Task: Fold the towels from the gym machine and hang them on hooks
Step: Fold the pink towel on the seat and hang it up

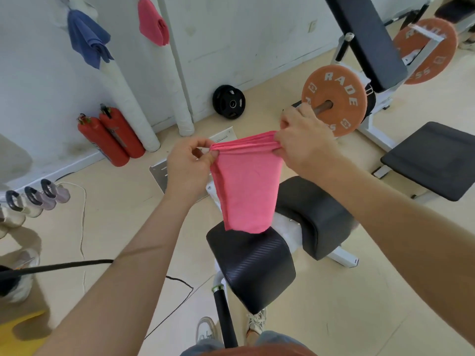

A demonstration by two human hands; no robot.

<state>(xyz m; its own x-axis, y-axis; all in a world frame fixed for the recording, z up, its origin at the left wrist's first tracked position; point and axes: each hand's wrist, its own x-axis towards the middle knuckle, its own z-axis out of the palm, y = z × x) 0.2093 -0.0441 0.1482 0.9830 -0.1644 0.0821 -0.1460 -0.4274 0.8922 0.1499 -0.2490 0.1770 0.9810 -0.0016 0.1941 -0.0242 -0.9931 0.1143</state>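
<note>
Head view looked down past two bare forearms at a gym floor. At the far left of the frame three small kettlebells [38,199] stood in a row on the floor, and a thin white cable [82,214] trailed beside them. In the upper left a blue towel [88,38] hung against the white wall, and just to its right a folded pink towel [153,21] hung on the same wall; the hooks themselves could not be made out. Below them two red fire extinguishers [113,136] leaned against the wall.

At the centre, the left hand [189,163] pinched the left end of a pink towel [246,183] between thumb and fingers [205,145]. The towel's top edge was gathered into folds and stretched level across to the right hand [305,142], whose fingers were closed over the right end. The rest of the cloth hung down doubled, its lower edge just above a black padded seat [252,268] of the gym machine; whether it touched the pad I could not tell.

A black weight plate [228,101] leaned against the wall in the upper middle. To the right, an orange weight plate [334,101] sat on a bar behind the right hand, with a black bench pad [431,160] at the right edge.
</note>
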